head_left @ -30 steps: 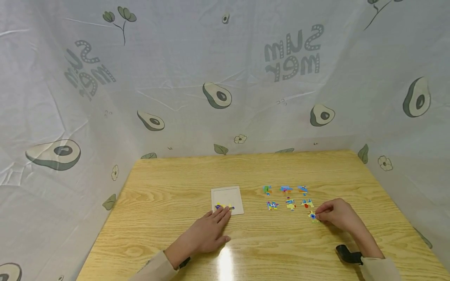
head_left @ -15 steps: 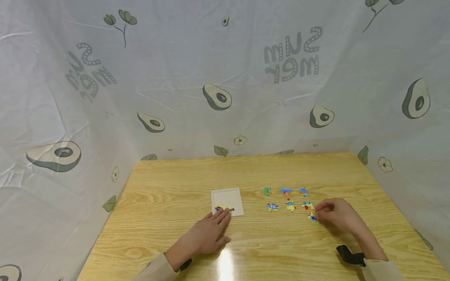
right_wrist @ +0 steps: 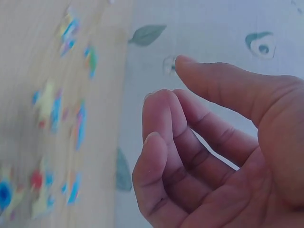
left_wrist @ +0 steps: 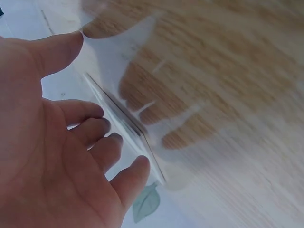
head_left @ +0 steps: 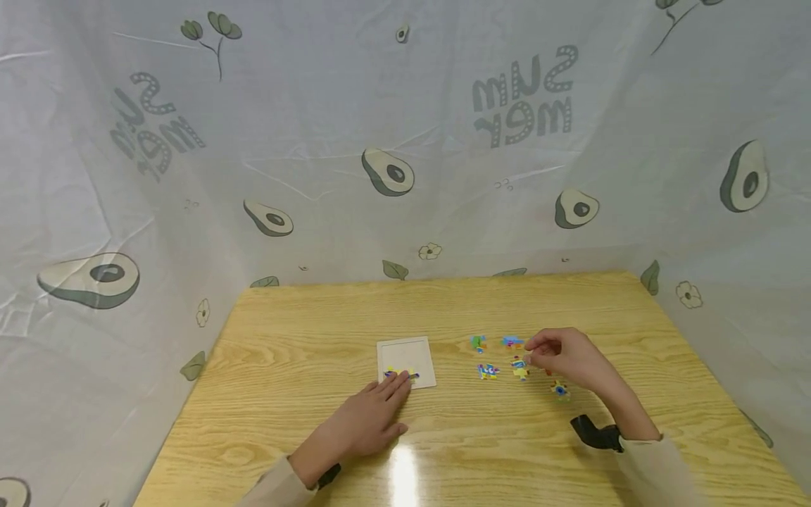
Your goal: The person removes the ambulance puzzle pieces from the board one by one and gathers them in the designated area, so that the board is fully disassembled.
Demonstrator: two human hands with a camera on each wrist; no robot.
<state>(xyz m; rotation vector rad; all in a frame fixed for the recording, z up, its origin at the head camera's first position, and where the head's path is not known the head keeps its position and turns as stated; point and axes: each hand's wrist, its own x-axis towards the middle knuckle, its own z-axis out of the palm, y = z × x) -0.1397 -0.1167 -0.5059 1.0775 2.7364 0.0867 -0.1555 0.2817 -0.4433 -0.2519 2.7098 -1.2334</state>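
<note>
My left hand (head_left: pixel 374 419) lies with straight fingers over the lower edge of a pale square puzzle tray (head_left: pixel 415 352). Its fingertips touch colourful jigsaw pieces (head_left: pixel 393 372) along the tray's bottom and partly cover them. In the left wrist view the tray (left_wrist: pixel 111 107) shows edge-on beyond the fingers. My right hand (head_left: pixel 573 359) hovers over loose pieces right of the tray, fingertips close by a yellow and blue piece (head_left: pixel 521 372). The right wrist view shows thumb and fingers (right_wrist: pixel 156 111) apart, fingers loosely bent, nothing between them.
Loose jigsaw pieces lie in rough rows: a green one (head_left: pixel 478 343), a blue one (head_left: pixel 512 341), one with eyes (head_left: pixel 488 371) and a yellow one with a blue circle (head_left: pixel 560 389). A patterned curtain (head_left: pixel 342 162) surrounds the wooden table (head_left: pixel 304 317).
My right hand has left the blue-circle piece at the lower right, moving up and left over the other pieces. The blue-circle piece stays on the table. My left hand keeps its place.
</note>
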